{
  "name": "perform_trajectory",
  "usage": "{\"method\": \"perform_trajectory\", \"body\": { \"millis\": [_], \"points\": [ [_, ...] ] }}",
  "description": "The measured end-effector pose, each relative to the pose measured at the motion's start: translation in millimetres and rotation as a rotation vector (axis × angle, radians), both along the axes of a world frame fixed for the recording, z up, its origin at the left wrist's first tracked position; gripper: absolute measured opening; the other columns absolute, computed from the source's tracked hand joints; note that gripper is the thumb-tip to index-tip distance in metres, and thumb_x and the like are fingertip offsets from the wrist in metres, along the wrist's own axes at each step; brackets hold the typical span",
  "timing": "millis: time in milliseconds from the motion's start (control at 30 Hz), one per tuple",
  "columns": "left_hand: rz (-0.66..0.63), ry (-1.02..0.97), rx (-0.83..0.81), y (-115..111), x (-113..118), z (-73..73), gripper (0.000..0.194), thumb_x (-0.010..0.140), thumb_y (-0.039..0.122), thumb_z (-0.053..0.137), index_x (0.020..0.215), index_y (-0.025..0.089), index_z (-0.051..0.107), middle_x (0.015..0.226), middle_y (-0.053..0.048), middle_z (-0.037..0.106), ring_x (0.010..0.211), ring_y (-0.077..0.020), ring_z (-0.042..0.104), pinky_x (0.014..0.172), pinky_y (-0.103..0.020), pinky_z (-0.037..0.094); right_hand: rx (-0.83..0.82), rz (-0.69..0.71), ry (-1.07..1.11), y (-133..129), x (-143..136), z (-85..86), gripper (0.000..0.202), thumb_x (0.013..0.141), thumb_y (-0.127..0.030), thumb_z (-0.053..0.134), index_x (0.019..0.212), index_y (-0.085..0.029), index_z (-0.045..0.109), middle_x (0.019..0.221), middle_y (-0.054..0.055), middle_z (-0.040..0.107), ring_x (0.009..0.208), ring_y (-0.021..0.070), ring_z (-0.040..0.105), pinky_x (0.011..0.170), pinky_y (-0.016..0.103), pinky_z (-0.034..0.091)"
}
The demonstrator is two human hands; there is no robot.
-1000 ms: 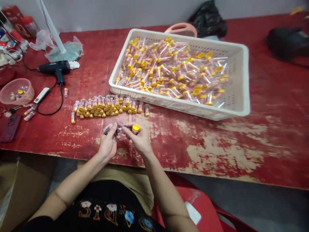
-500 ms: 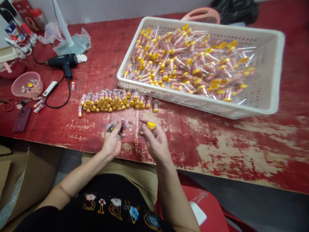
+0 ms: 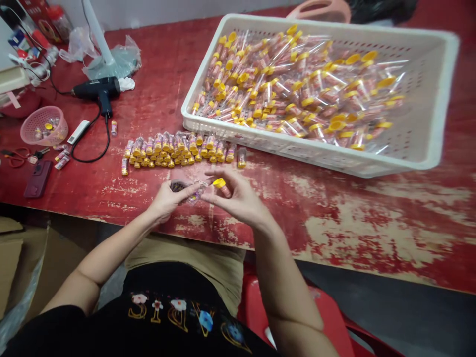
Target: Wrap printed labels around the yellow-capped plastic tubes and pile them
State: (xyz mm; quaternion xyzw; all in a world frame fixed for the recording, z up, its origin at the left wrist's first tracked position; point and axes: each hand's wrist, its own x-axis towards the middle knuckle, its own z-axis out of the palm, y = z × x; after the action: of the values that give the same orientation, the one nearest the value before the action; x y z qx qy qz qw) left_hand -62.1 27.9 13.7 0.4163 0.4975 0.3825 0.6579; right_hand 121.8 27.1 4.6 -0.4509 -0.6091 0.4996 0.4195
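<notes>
My left hand (image 3: 166,199) is closed on a crumpled bunch of clear printed plastic sleeves (image 3: 178,186), which shows dark and purple print above the thumb. My right hand (image 3: 246,199) grips a small tube with a yellow cap (image 3: 219,183), its pinkish body partly hidden by the fingers. The fingertips of both hands meet around the sleeve edge, though whether the tube touches it I cannot tell. Beyond them, a stack of sleeved yellow-capped tubes (image 3: 163,148) lies on the table, with a single tube (image 3: 242,157) upright at its right end.
A large white basket (image 3: 308,152) full of yellow-capped tubes occupies the back right of the worn red table (image 3: 334,218). To the left are a heat gun (image 3: 99,91) with its cord, a pink basket (image 3: 44,135), a phone (image 3: 38,178) and red-handled scissors (image 3: 17,157).
My right hand has moved left, bringing the tube close to the sleeves. The tube has turned so its body shows. My left thumb now stretches toward the right hand; the view has shifted slightly.
</notes>
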Motion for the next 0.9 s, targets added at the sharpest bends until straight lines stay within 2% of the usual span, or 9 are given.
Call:
{"method": "perform_trajectory", "body": {
  "millis": [67, 133, 267, 367, 433, 500, 600, 767, 900],
  "points": [
    [0.143, -0.082, -0.084, -6.2, 7.0, -4.9, 0.034, 0.064, 0.045, 0.085, 0.082, 0.018, 0.077, 0.073, -0.002, 0.07, 0.06, -0.0085, 0.054, 0.05, -0.02, 0.03, -0.119, -0.111, 0.176, -8.2, -9.8, -12.5, 0.046, 0.066, -0.043, 0.085, 0.101, -0.021, 0.066, 0.097, 0.004, 0.07, 0.081, 0.0151, 0.064, 0.072, 0.028, 0.052],
    [0.253, -0.102, -0.104, -11.5, 12.1, -9.7, 0.035, 0.059, 0.043, 0.088, 0.08, 0.018, 0.077, 0.071, -0.001, 0.069, 0.06, -0.0072, 0.052, 0.049, -0.018, 0.029, -0.213, -0.162, 0.277, -15.1, -15.5, -21.9, 0.041, 0.067, -0.045, 0.084, 0.093, -0.019, 0.067, 0.085, 0.002, 0.069, 0.074, 0.0133, 0.063, 0.072, 0.028, 0.053],
    [0.411, -0.114, -0.1, -15.8, 18.3, -14.7, 0.035, 0.053, 0.037, 0.092, 0.075, 0.015, 0.075, 0.069, 0.0, 0.067, 0.059, -0.0057, 0.051, 0.048, -0.017, 0.029, -0.26, -0.154, 0.317, -20.1, -17.4, -26.4, 0.038, 0.069, -0.044, 0.083, 0.092, -0.019, 0.068, 0.077, 0.0, 0.066, 0.07, 0.0116, 0.061, 0.071, 0.028, 0.052],
    [0.443, -0.245, -0.209, -15.3, 21.3, -13.9, 0.039, 0.05, 0.032, 0.093, 0.077, 0.014, 0.071, 0.068, 0.002, 0.064, 0.057, -0.0043, 0.05, 0.044, -0.015, 0.023, -0.231, -0.184, 0.313, -19.5, -16.1, -26.9, 0.039, 0.068, -0.045, 0.084, 0.094, -0.02, 0.067, 0.078, -0.002, 0.064, 0.064, 0.0094, 0.056, 0.066, 0.026, 0.049],
    [0.485, -0.328, -0.271, -14.6, 22.6, -12.0, 0.042, 0.047, 0.028, 0.095, 0.076, 0.013, 0.067, 0.067, 0.003, 0.061, 0.056, -0.0031, 0.049, 0.043, -0.014, 0.021, -0.221, -0.23, 0.374, -21.4, -12.9, -28.6, 0.035, 0.076, -0.048, 0.076, 0.098, -0.022, 0.066, 0.077, -0.003, 0.06, 0.062, 0.0086, 0.052, 0.062, 0.025, 0.047],
    [0.531, -0.375, -0.318, -14.4, 23.6, -9.6, 0.044, 0.047, 0.027, 0.095, 0.074, 0.012, 0.064, 0.067, 0.003, 0.06, 0.055, -0.0024, 0.049, 0.042, -0.013, 0.02, -0.177, -0.308, 0.435, -26.9, -8.2, -30.2, 0.033, 0.083, -0.05, 0.068, 0.105, -0.026, 0.064, 0.084, -0.001, 0.06, 0.069, 0.0104, 0.055, 0.066, 0.025, 0.049],
    [0.536, -0.409, -0.382, -15.7, 24.9, -6.1, 0.044, 0.05, 0.028, 0.095, 0.075, 0.012, 0.062, 0.067, 0.003, 0.059, 0.056, -0.0031, 0.051, 0.041, -0.013, 0.021, -0.082, -0.417, 0.456, -40.9, -3.5, -29.9, 0.032, 0.086, -0.053, 0.064, 0.108, -0.03, 0.063, 0.097, 0.002, 0.06, 0.084, 0.0131, 0.059, 0.078, 0.027, 0.051],
    [0.498, -0.437, -0.426, -20.0, 28.0, -4.3, 0.042, 0.052, 0.025, 0.094, 0.079, 0.012, 0.064, 0.068, 0.002, 0.062, 0.057, -0.0047, 0.056, 0.041, -0.013, 0.024, -0.061, -0.479, 0.545, -56.1, -10.5, -29.3, 0.036, 0.083, -0.055, 0.067, 0.109, -0.03, 0.061, 0.097, 0.003, 0.059, 0.086, 0.0146, 0.06, 0.078, 0.029, 0.052],
    [0.492, -0.424, -0.381, -25.7, 33.1, -8.6, 0.037, 0.055, 0.021, 0.092, 0.081, 0.013, 0.067, 0.076, 0.0, 0.068, 0.062, -0.0065, 0.062, 0.042, -0.014, 0.026, -0.203, -0.403, 0.422, -51.7, -22.0, -37.1, 0.032, 0.085, -0.051, 0.066, 0.103, -0.025, 0.061, 0.079, -0.001, 0.056, 0.064, 0.0112, 0.051, 0.06, 0.025, 0.047]
  ]
}}
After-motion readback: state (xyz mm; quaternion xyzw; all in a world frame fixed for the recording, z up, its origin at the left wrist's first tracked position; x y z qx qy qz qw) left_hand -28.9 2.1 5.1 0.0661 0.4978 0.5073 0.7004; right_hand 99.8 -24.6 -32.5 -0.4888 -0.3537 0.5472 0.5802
